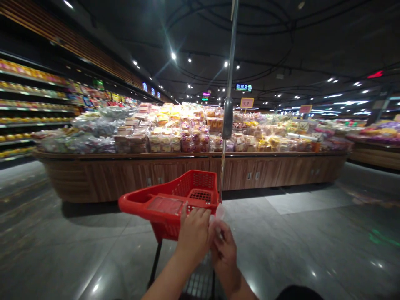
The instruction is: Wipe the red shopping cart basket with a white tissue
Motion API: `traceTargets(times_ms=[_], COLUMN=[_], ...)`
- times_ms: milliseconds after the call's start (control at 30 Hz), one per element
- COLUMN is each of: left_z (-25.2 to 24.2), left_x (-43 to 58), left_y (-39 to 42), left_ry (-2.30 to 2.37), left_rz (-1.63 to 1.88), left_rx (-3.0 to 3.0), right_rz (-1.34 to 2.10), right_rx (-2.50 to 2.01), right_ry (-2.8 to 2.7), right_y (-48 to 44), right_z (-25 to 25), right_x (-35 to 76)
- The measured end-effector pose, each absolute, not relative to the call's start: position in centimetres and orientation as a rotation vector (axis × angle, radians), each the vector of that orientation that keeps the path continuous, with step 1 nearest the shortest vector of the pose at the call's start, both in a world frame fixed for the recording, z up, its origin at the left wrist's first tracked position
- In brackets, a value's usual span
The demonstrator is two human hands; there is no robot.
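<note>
Here, from the head camera, a person stands at the back of a red plastic mesh shopping cart [137, 203] on the glossy grey tiled floor [312, 241] of a dimly lit supermarket. The left hand [194, 234] is at the cart's rear rim, knuckles up and fingers bent toward the red edge; whether its grip is closed on the rim cannot be told. Just beside it and touching it, the right hand [223, 249] has its grip closed on a small pale translucent piece [220, 211], which pokes up above the fingers at the cart's right rear corner. What the piece is cannot be made out. A slim metal pole [230, 75] rises upright from that same corner and runs out of the top of the frame. Beyond the cart, well apart from it, a long wood-panelled display tabletop [125, 173] is heaped with bagged and boxed packaged goods [175, 129]. Stocked wall shelves [25, 108] line the left side.
</note>
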State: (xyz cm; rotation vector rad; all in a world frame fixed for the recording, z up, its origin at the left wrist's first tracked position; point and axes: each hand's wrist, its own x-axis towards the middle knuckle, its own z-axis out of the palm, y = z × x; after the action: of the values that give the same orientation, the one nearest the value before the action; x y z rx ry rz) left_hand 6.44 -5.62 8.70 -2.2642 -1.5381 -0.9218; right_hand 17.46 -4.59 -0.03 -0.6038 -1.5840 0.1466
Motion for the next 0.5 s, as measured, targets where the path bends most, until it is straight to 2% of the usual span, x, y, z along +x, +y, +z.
traceTargets(times_ms=[167, 400, 500], left_z=[8.6, 8.2, 8.2], left_x=[6.5, 4.9, 3.8], left_y=[-5.3, -5.5, -5.7], left_ry=[-1.505, -1.51, -1.502], left_rz=[-0.983, -1.05, -1.07], left_rx=[-2.289, -2.221, -2.194], right_rz=[0.156, 0.184, 0.353], right_rx=[-0.861, -0.855, -0.853], right_ry=[-1.285, -1.434, -1.458], right_y=[-1.1, -2.4, -1.7], right_z=[-1.0, -2.4, -2.6], right_x=[19.6, 18.4, 19.0])
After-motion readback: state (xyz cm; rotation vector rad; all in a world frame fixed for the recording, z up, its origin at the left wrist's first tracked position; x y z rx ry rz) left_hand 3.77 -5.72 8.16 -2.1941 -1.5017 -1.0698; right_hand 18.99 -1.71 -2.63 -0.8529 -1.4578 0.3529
